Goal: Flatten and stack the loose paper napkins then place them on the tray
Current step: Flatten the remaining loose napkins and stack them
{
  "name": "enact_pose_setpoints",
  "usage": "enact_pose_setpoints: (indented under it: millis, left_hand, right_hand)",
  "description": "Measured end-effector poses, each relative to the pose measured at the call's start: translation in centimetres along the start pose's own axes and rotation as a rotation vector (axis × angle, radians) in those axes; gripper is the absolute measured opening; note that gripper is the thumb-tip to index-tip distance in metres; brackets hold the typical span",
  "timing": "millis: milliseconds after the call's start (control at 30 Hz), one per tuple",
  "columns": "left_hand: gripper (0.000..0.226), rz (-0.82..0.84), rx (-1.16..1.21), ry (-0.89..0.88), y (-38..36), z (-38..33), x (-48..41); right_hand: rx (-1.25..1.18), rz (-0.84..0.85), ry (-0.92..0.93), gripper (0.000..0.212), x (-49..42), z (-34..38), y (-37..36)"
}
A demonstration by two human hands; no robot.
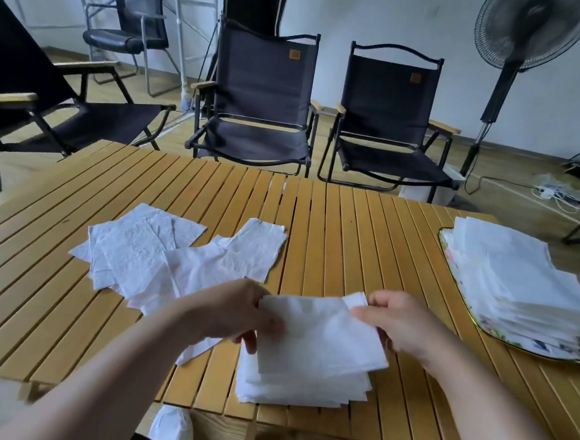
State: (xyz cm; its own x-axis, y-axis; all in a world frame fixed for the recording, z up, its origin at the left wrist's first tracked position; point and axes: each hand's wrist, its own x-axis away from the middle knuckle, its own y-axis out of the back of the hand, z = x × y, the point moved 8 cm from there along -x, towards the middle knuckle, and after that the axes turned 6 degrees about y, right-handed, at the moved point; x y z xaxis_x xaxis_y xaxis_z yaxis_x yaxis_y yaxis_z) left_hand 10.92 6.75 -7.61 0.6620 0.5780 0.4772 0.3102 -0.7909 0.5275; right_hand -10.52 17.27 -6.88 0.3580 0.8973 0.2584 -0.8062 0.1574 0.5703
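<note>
I am pinching one napkin [318,335] by its far corners with my left hand [237,315] and right hand [398,327]. It is hanging just above the small stack [304,389], and the tray [547,352] is lying well to the right.

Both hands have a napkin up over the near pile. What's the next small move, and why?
Probably lower the held napkin flat onto the near stack, edges squared. The left hand and right hand pinch its top corners just above that stack, and loose napkins lie unflattened to the left, so carrying to the tray seems premature.
</note>
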Motion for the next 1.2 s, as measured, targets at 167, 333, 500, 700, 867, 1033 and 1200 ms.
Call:
enact_pose_setpoints:
  millis: [167, 333, 500, 700, 867, 1033, 1200]
  left_hand:
    - [0.027, -0.136, -0.324, 0.052, 0.7, 0.5, -1.0]
    - [0.016, -0.5, -0.252, 0.1, 7.6, 3.7, 0.4]
    - [0.054, -0.661, -0.31, 0.256, 12.0, 9.7, 1.3]
    - [0.041, -0.716, -0.183, 0.26, 12.7, 12.0, 0.5]
    - [0.017, -0.798, -0.225, 0.246, 13.0, 10.9, 0.2]
    - [0.014, -0.797, -0.274, 0.083, 12.8, 7.2, 1.2]
    - [0.016, -0.691, -0.316, -0.155, 10.2, 2.6, 2.5]
  right_hand:
    - [0.282, 0.042, -0.077, 0.025, -0.9, -1.7, -1.4]
    - [0.33, -0.266, 0.08, 0.032, -2.6, 2.7, -3.1]
    - [0.331, -0.159, 0.281, 0.03, -4.6, 7.7, -10.4]
    - [0.34, -0.037, 0.334, 0.028, -5.3, 11.1, -17.1]
    - [0.365, -0.02, 0.385, 0.026, -4.7, 11.5, -17.8]
    - [0.177, -0.115, 0.366, 0.054, -4.5, 11.1, -14.2]
    - [0.016, -0.226, 0.436, 0.021, -3.5, 10.4, -9.2]
